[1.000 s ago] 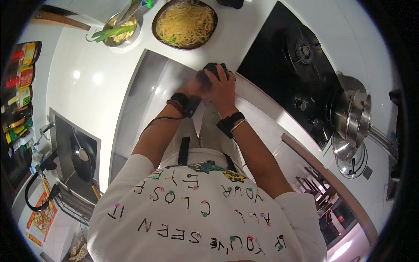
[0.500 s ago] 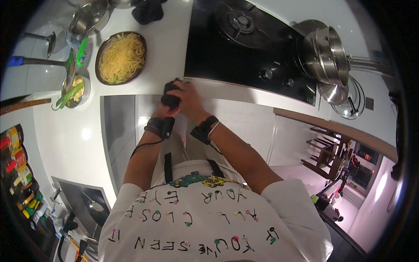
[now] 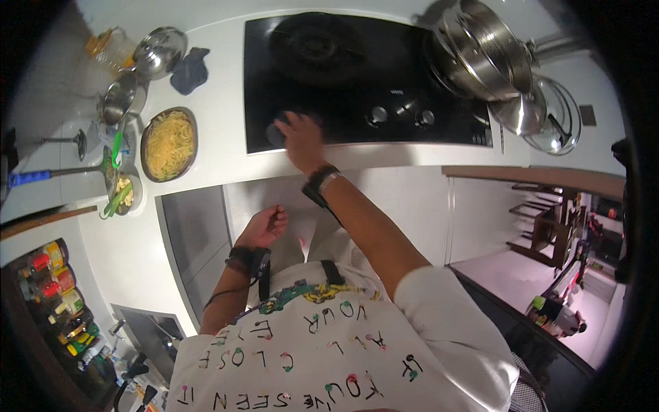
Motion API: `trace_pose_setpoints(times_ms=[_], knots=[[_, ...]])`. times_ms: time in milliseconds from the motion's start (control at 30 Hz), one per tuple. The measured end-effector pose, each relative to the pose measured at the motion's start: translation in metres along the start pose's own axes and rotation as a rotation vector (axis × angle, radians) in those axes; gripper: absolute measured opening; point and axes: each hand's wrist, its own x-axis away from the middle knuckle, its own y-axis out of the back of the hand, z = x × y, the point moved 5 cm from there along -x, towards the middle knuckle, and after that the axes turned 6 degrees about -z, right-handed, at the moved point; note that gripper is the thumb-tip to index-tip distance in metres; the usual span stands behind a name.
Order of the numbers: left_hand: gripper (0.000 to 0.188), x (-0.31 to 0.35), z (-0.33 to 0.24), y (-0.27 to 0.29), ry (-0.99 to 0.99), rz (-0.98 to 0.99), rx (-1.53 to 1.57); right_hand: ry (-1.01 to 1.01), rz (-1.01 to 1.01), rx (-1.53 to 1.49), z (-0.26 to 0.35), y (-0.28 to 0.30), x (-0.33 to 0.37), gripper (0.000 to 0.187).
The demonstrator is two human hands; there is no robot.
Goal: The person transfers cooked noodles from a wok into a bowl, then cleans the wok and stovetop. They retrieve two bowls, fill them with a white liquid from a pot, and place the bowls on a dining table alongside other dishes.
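Note:
My right hand (image 3: 302, 141) presses a dark cloth (image 3: 276, 133) against the front left of the black glass cooktop (image 3: 343, 130). Its fingers bend over the cloth, which is smeared and hard to tell from the dark glass. In front of the counter edge, my left hand (image 3: 262, 226) hangs in the air with fingers loosely curled and nothing visible in it. Two round knobs (image 3: 379, 115) sit on the cooktop to the right of my right hand, and a burner (image 3: 314, 44) lies beyond it.
An oval dish of shredded yellow food (image 3: 169, 145) stands left of the cooktop, near another dark cloth (image 3: 189, 71). Behind are a metal bowl (image 3: 122, 98) and a metal lid (image 3: 160, 52). Stacked steel pots (image 3: 480, 51) and a glass lid (image 3: 557, 117) fill the right side.
My hands have parted from around the dark cloth. The right has carried it forward onto the cooktop; the left has let go and drawn back. The view has shifted.

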Motion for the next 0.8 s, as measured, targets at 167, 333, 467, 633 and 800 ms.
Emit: trace_pose_setpoints(times_ms=[167, 333, 467, 633, 800], knots=[[0.018, 0.021, 0.034, -0.032, -0.058, -0.047, 0.084, 0.066, -0.042, -0.148, -0.072, 0.054, 0.031, 0.044], [0.022, 0.021, 0.071, -0.047, -0.107, -0.093, 0.164, -0.204, 0.071, 0.241, -0.255, 0.175, 0.127, 0.041], [0.019, 0.014, 0.098, -0.062, -0.185, -0.051, 0.235, -0.468, -0.059, 0.479, -0.397, 0.271, 0.144, 0.043], [0.022, -0.006, 0.129, -0.085, -0.255, -0.111, 0.249, -0.43, 0.139, 0.174, -0.431, 0.232, 0.075, 0.038], [0.021, -0.009, 0.145, -0.1, -0.347, -0.188, 0.278, -0.336, 0.236, 0.116, -0.375, 0.167, -0.061, 0.028]])
